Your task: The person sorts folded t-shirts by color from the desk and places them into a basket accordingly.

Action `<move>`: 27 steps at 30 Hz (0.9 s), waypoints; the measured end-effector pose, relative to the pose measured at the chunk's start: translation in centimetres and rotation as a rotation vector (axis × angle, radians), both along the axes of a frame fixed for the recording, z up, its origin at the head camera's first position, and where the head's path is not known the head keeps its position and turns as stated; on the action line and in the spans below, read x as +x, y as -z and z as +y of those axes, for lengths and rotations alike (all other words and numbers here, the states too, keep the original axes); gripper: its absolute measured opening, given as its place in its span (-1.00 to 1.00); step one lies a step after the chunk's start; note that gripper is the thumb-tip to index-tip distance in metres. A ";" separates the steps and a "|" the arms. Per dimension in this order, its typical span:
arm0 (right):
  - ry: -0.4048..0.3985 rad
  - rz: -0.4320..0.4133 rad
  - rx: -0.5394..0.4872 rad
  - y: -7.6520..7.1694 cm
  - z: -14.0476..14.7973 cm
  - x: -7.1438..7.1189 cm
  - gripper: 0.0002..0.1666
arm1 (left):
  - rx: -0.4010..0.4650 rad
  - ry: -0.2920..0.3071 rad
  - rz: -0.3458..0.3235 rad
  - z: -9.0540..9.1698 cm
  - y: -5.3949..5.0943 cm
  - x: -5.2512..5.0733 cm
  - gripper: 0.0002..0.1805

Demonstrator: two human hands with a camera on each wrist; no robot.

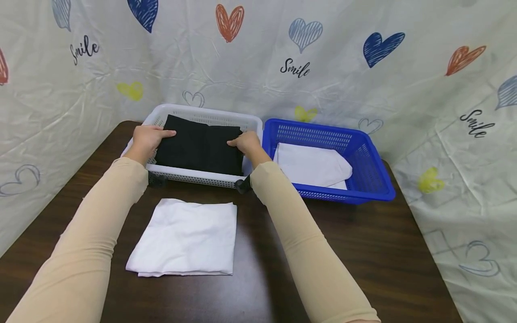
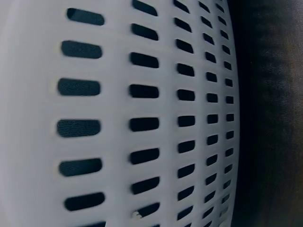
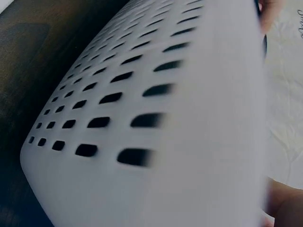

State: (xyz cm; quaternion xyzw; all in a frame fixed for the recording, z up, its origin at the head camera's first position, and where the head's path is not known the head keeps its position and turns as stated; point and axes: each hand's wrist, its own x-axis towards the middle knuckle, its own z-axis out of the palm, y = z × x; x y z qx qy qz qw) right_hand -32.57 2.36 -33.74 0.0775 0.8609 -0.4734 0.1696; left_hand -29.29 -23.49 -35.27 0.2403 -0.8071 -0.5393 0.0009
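In the head view, soft, even light is brightening the backdrop (image 1: 258, 58), while pale glare is spreading over the desk (image 1: 238, 298) toward its front edge. A soft shadow is running beside the right sleeve (image 1: 311, 246). The black cloth (image 1: 198, 148) is showing little detail. Both wrist views are looking dimmer and bluish, bowing the white basket (image 2: 31, 142) into curves; the right one is blurring the rim.
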 end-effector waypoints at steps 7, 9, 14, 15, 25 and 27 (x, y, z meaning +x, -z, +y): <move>0.011 -0.026 0.020 0.5 -0.2 0.3 -0.38 | 0.040 0.014 0.001 0.2 0.9 -0.1 -0.29; 0.018 -0.025 0.018 0.6 -0.2 0.3 -0.38 | 0.037 0.017 0.002 0.2 1.0 -0.1 -0.29; 0.040 -0.034 0.008 0.6 -0.2 0.1 -0.39 | 0.019 0.038 -0.005 0.3 0.9 -0.2 -0.30; 0.046 -0.036 0.006 0.6 -0.2 0.0 -0.39 | 0.015 0.043 -0.008 0.2 0.9 -0.2 -0.30; 0.025 -0.030 0.016 0.8 -0.2 0.0 -0.38 | 0.045 0.065 -0.033 0.0 1.2 0.2 -0.29; 0.024 -0.023 0.018 0.8 -0.2 0.1 -0.39 | 0.059 0.063 -0.034 -0.1 1.3 0.1 -0.29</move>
